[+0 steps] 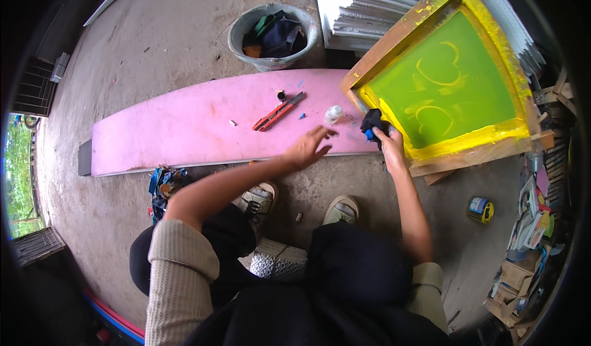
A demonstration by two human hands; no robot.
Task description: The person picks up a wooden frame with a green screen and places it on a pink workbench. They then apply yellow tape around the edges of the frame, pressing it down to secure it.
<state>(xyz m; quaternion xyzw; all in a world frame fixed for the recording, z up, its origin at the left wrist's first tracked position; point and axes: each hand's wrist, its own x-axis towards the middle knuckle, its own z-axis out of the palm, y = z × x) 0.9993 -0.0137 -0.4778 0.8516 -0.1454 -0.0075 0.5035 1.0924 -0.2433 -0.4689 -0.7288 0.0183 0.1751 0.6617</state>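
My right hand (393,149) is closed round a bunched black cloth (371,119) that has a bit of blue at its lower side. It is beside the lower left corner of a wooden screen-printing frame (377,45). The frame's mesh (458,81) is yellow-green with two heart outlines, and yellow tape runs along its edges. My left hand (306,149) is open and empty, fingers apart, over the near edge of a long pink board (172,130). Just beyond its fingertips a small white bottle (333,114) stands on the board.
On the board lie a red utility knife (278,112), a small dark round cap (281,96) and small blue and white bits. Behind it stands a bucket (237,41) of dark cloths. A tin (480,209) sits on the floor at right, near piled clutter (528,223). Crumpled rags (165,189) lie left.
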